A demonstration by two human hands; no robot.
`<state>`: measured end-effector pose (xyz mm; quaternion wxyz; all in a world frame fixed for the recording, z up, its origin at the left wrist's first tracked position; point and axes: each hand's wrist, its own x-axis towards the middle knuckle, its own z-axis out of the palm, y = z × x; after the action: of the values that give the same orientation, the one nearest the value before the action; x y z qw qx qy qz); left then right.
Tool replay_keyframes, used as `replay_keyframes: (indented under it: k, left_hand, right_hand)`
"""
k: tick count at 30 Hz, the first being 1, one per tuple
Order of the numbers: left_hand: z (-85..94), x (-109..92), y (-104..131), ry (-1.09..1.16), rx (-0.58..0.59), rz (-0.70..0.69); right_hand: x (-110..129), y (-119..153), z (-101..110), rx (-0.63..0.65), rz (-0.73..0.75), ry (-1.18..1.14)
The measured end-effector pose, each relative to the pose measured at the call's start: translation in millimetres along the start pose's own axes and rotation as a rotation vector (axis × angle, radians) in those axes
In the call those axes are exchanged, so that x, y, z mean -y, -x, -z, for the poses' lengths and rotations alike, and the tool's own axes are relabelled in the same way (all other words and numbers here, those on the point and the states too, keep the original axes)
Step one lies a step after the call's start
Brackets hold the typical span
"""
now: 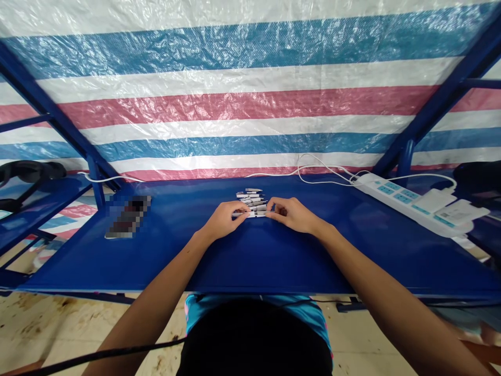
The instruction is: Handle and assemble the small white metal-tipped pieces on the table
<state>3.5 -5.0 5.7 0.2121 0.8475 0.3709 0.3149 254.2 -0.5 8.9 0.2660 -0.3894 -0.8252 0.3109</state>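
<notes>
Several white and grey pens (252, 196) lie side by side in a small stack at the middle of the blue table (266, 261). At the near edge of this group is one pen (258, 213), held at both ends. My left hand (225, 219) pinches its left end between thumb and fingers. My right hand (291, 214) has its thumb and forefinger closed at the right end. The pens lie roughly crosswise, and the fingers hide some of their ends.
A white power strip (415, 203) with plugged-in adapters and white cables (329, 169) is on the right. A pixelated phone-like object (129, 216) lies on the left. Blue metal bars (434, 99) and a striped sheet (250, 104) stand behind.
</notes>
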Motion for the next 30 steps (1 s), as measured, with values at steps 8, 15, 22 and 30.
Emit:
replay_keyframes:
  k: [8,15,22,30]
  left_hand:
    - [-0.5,1.7,-0.3,0.005,-0.006,-0.002]
    - [0.1,1.8,0.3,0.01,-0.02,-0.001]
    - [-0.9,2.3,0.2,0.002,-0.012,-0.002]
    - [0.5,2.1,0.0,0.008,-0.008,0.024]
  right_hand:
    - [-0.2,-0.2,0.6,0.013,-0.009,0.001]
    - [-1.7,-0.3,0.2,0.003,0.0,-0.008]
    - [-0.4,0.5,1.6,0.011,-0.012,0.019]
    - [-2.0,0.2,0.6,-0.002,-0.002,0.014]
